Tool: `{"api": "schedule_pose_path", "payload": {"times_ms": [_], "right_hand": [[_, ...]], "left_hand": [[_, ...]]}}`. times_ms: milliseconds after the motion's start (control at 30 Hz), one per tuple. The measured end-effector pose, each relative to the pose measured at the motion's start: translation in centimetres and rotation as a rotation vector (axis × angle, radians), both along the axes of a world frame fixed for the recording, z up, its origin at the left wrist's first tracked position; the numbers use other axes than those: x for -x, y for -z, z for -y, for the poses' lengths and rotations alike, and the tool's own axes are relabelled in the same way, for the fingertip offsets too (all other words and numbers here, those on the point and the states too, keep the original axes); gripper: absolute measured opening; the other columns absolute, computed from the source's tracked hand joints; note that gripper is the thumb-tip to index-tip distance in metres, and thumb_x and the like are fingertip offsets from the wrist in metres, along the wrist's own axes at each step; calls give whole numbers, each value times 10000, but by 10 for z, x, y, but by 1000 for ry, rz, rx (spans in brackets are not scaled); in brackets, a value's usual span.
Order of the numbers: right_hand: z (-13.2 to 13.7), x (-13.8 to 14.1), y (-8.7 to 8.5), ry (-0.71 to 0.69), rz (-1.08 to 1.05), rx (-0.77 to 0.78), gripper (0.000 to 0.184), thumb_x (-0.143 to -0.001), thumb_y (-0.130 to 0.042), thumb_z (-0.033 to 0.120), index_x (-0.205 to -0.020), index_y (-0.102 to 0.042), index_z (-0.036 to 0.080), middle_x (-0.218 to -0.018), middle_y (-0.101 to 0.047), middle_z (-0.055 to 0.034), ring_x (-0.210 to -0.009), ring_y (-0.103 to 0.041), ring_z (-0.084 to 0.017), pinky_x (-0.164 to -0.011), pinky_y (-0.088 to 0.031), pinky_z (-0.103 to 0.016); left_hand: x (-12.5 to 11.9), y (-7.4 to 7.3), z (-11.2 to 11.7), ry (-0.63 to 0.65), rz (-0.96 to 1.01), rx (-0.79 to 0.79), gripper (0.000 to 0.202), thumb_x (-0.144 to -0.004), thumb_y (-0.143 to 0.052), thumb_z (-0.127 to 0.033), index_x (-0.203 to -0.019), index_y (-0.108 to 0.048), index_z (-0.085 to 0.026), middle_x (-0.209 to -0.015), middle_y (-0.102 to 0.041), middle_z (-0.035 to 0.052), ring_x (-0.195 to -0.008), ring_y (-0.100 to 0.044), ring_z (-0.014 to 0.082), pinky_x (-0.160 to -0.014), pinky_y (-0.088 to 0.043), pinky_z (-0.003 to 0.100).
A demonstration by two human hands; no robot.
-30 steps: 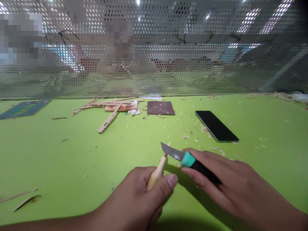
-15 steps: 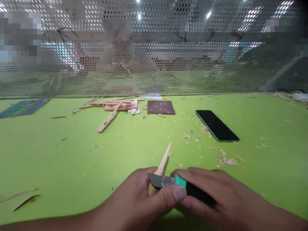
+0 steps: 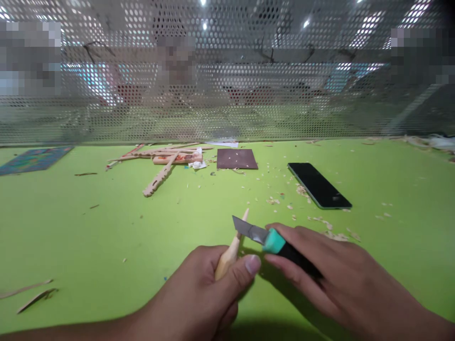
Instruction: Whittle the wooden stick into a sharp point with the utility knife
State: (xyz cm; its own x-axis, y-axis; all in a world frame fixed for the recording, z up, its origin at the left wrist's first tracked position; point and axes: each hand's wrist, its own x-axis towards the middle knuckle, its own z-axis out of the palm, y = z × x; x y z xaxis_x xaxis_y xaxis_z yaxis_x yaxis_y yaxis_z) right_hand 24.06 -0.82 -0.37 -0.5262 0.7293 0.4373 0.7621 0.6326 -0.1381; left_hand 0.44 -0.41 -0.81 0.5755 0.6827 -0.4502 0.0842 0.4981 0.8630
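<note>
In the head view, my left hand [image 3: 209,291] is gripping a stick [image 3: 227,259], its pointed tip poking out beyond my fingers. My right hand [image 3: 334,272] is holding a knife [image 3: 274,241] (its blade is crossing the stick). Beyond my right fingers, a phone [image 3: 318,184] is lying near wood shavings [image 3: 302,191].

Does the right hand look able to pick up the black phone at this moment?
Probably not: the right hand is closed around the knife, though only wood shavings seem to lie between it and the phone.
</note>
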Motion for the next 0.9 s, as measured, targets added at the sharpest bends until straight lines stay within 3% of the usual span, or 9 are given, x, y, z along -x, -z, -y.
{"api": "schedule_pose_path", "payload": {"times_ms": [133,233,333,467,633,767,900], "right_hand": [[-4,-3,-7,-43,-33,99,342,-1200,-338,428,-1253,-611,228,-1000,-832,-59,-766,-812,-209,-588,-586,-315],[-3,0,-8,-98,-48,297,352,-1193,-358,454,-1174,-648,256,-935,-802,-6,-745,-777,-184,-640,-594,-308],[1,4,-7,-133,-21,421,394,-1186,-358,499,-1065,-655,271,-883,-769,12,-734,-754,-184,-644,-598,-306],[3,5,2,-118,18,229,433,-1194,-290,516,-1170,-634,254,-915,-805,-5,-733,-791,-195,-594,-604,-321],[4,3,6,-30,42,-10,360,-1200,-330,447,-1310,-573,205,-941,-827,-45,-694,-808,-213,-546,-600,-335],[2,0,-6,9,-38,32,327,-1194,-363,419,-1250,-616,219,-1033,-845,-89,-794,-829,-226,-579,-612,-306],[0,2,-15,-12,-98,209,294,-1168,-426,387,-1107,-683,258,-1001,-846,-42,-799,-815,-213,-620,-615,-291]], "left_hand": [[2,-4,-2,14,18,-57,510,-955,-707,-691,-944,-605,-191,-699,-414,-65,-581,-295,99,-506,-269,226],[4,-9,-6,36,52,-143,373,-979,-758,-539,-949,-652,-182,-797,-488,-35,-699,-369,115,-631,-348,212],[5,-11,-7,81,64,-109,374,-981,-761,-509,-853,-611,-191,-721,-436,-56,-646,-327,108,-564,-293,213],[2,-9,-5,62,8,-76,539,-952,-749,-609,-708,-475,-214,-578,-331,-89,-547,-254,93,-494,-200,232],[0,-7,-4,34,-81,-128,565,-923,-699,-732,-757,-555,-212,-566,-408,-70,-544,-354,114,-515,-282,236],[2,-11,-6,20,-86,-217,513,-901,-752,-693,-851,-638,-195,-717,-525,-24,-689,-481,159,-673,-425,266],[3,-16,-6,48,-68,-234,457,-919,-756,-637,-972,-683,-189,-840,-612,11,-812,-554,203,-796,-486,294]]}}
